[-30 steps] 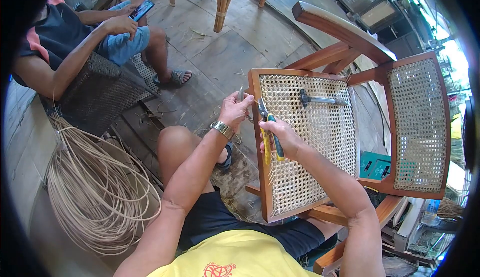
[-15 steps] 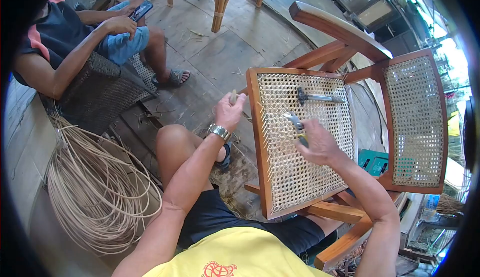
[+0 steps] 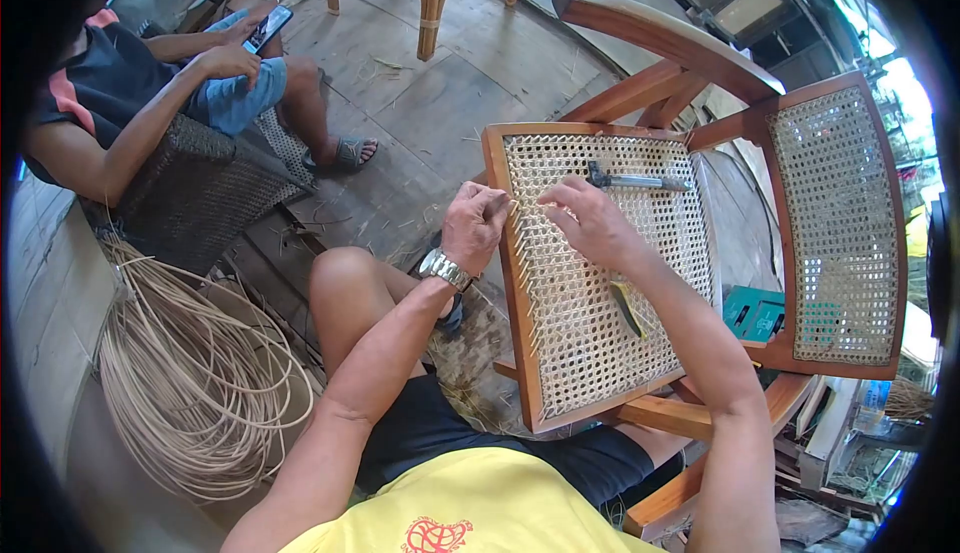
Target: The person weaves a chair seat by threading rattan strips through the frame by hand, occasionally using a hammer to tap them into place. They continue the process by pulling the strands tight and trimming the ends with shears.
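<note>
The chair's woven cane seat (image 3: pixel 580 343) faces me in its brown wooden frame, with a row of short cane ends (image 3: pixel 527 283) sticking up along the left side. My left hand (image 3: pixel 474 230) is closed in a pinch at the frame's left rail; what is between its fingers I cannot tell. Over the upper left of the weave, my right hand (image 3: pixel 597 225) has its fingers bent together close to the cane ends. Yellow-handled pliers (image 3: pixel 628 310) lie on the seat below my right wrist, partly covered by the forearm. A hammer (image 3: pixel 640 182) rests higher on the weave.
A big coil of rattan strands (image 3: pixel 190 383) hangs at my left. Beyond it a person (image 3: pixel 110 113) sits in a dark woven chair holding a phone (image 3: pixel 268 30). A rattan stool (image 3: pixel 430 3) stands ahead. The caned backrest (image 3: pixel 840 233) and a green box (image 3: pixel 752 313) are at right.
My right hand has let go of the pliers onto the seat and moved left and up toward the cane ends. My left hand has come closer to the frame's rail.
</note>
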